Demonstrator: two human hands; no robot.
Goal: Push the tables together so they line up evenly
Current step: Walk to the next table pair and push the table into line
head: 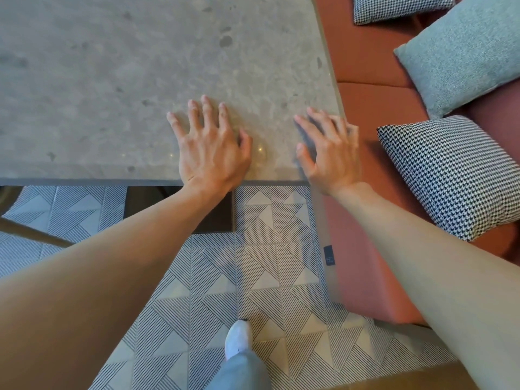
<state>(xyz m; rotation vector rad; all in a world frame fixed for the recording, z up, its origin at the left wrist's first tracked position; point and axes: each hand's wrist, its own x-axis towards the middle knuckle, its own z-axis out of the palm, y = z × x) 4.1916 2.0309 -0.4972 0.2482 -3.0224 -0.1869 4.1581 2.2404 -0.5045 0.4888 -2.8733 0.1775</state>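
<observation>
Table surface (pixel 112 80): a grey stone-look slab with darker speckles and a thin dark near edge, filling the upper left of the view and ending at a right corner beside a terracotta bench seat (pixel 371 114). Only one slab is visible; no second table can be identified.

Nearest the camera, a white shoe (pixel 237 337) and a grey trouser leg (pixel 242 370) stand on the floor (pixel 281 277), which is tiled in a striped geometric pattern. Two bare forearms extend forward from the lower corners of the view.

Left hand (pixel 209 147): laid flat, palm down, on the slab just inside its near edge, fingers spread wide, holding nothing. The wrist crosses the edge.

Right hand (pixel 327 153): open with fingers spread, placed at the near right corner of the slab. It is motion-blurred, so contact cannot be confirmed; the outer fingers lie at or over the right edge. It holds nothing.

Below the slab, a dark base (pixel 216 218) is partly visible behind the left forearm.

Farther right, a houndstooth cushion (pixel 450 178) rests on the bench. Beyond it lie a grey-green cushion (pixel 461 52) and a second houndstooth cushion (pixel 399 8) at the top edge.
</observation>
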